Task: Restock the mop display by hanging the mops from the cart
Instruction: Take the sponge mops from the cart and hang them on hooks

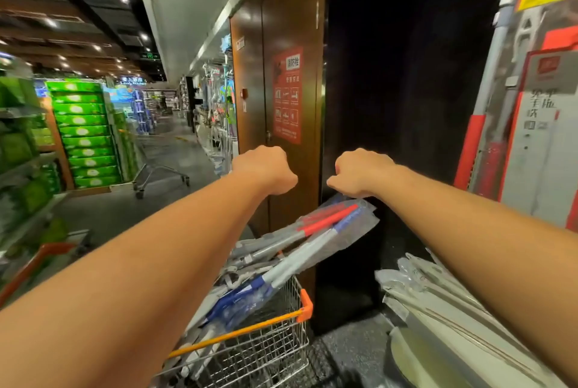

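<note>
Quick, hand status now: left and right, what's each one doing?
Left hand: curled into a fist, nothing visible in it.
Right hand: curled over the top end of the wrapped mops, apparently gripping the wrap.

Outstretched arms; left grip point(264, 168), right grip point(359, 173) curled.

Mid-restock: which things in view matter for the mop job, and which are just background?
Job: wrapped mops, cart, hanging mop display, right hand at the wrap.
Background: far trolley, green boxes, red door notice.
</note>
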The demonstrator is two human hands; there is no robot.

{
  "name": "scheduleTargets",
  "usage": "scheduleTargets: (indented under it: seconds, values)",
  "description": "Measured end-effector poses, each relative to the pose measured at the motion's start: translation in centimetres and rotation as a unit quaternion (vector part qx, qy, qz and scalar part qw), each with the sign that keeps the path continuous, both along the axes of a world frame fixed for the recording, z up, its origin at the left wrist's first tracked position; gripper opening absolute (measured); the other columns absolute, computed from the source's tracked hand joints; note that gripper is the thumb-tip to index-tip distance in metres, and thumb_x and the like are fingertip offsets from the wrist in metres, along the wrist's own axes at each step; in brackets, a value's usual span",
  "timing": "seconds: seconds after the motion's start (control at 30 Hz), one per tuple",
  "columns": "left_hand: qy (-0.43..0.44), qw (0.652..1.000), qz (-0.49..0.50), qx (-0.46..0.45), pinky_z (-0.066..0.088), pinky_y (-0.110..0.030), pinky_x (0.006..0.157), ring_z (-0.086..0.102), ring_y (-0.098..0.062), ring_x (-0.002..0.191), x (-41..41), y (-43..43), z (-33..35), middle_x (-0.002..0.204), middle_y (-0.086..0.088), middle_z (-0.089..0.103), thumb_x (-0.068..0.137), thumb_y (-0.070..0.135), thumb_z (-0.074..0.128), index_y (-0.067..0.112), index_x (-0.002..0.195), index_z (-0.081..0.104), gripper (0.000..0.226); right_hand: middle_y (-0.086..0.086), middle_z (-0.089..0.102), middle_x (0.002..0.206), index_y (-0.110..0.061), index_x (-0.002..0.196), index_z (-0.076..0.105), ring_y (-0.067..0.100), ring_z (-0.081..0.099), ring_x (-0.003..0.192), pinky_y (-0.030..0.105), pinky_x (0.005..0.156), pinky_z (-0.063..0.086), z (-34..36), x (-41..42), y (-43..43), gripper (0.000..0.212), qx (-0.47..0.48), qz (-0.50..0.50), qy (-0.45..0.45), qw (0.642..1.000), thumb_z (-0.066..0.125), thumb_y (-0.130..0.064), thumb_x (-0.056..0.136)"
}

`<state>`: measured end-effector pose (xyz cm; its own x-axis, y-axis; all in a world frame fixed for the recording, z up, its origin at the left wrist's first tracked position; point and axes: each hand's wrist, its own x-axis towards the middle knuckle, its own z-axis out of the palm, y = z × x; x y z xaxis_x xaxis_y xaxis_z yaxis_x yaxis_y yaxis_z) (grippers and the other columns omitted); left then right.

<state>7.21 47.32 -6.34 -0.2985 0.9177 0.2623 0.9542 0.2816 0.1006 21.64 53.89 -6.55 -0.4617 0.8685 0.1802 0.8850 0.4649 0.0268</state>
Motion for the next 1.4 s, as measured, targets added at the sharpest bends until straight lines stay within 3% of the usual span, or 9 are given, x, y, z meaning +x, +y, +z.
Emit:
scheduleTargets:
  seconds: [0.17,0.33,0.57,0.77,1.17,1.4]
  values:
    - [-0.002,0.998,0.067,-0.019,0.039,-0.034,0.071,0.053,-0.026,0.090,0.2,1.1,-2.5,0.106,-0.004,0.059,0.090,0.033,0.052,0.018,0.111,0.058,0.027,0.002,0.057,0.097,-0.017,0.112,0.061,0.023,0.058,0.090,0.033,0.072,0.044,-2.7,-0.7,2.5,0.034,-0.003,0.057,-0.022,0.998,0.046,-0.042,0.094]
    - [-0.009,0.991,0.131,-0.031,0.036,-0.032,0.067,0.052,-0.025,0.084,0.0,1.1,-5.0,0.095,-0.003,0.056,0.089,0.034,0.054,0.017,0.104,0.059,0.023,0.005,0.063,0.112,-0.016,0.115,0.061,0.026,0.060,0.099,0.036,0.080,0.048,-4.8,-1.9,3.7,0.036,-0.025,0.127,-0.032,0.991,0.046,-0.042,0.095]
    - [-0.016,0.974,0.223,-0.040,0.035,-0.030,0.062,0.052,-0.023,0.078,-2.0,-0.7,-8.1,0.089,-0.002,0.057,0.090,0.037,0.052,0.017,0.099,0.060,0.023,0.007,0.061,0.110,-0.015,0.114,0.060,0.026,0.058,0.093,0.036,0.079,0.048,-8.0,-5.7,4.4,0.036,-0.056,0.209,-0.043,0.975,0.044,-0.042,0.095]
    - [-0.033,0.960,0.276,-0.048,0.039,-0.032,0.072,0.059,-0.028,0.100,-5.7,-1.9,-11.4,0.111,-0.005,0.063,0.091,0.039,0.053,0.019,0.113,0.060,0.031,0.011,0.060,0.114,-0.014,0.114,0.061,0.029,0.052,0.089,0.033,0.074,0.043,-10.5,-10.8,4.7,0.036,-0.064,0.248,-0.053,0.965,0.044,-0.040,0.095]
    - [-0.017,0.953,0.300,-0.035,0.037,-0.032,0.069,0.058,-0.028,0.104,-16.9,-0.4,-17.9,0.108,-0.008,0.064,0.092,0.037,0.051,0.018,0.107,0.060,0.026,0.009,0.061,0.104,-0.015,0.106,0.062,0.028,0.054,0.084,0.033,0.070,0.043,-14.6,-23.4,6.3,0.032,-0.088,0.262,-0.058,0.959,0.045,-0.039,0.094]
    - [-0.022,0.953,0.296,-0.060,0.042,-0.039,0.084,0.048,-0.030,0.120,-22.6,0.3,-21.9,0.122,-0.009,0.060,0.091,0.042,0.049,0.019,0.119,0.055,0.037,0.008,0.059,0.095,-0.014,0.102,0.062,0.028,0.054,0.081,0.032,0.068,0.042,-18.1,-29.3,7.2,0.029,-0.113,0.263,-0.071,0.955,0.045,-0.036,0.095]
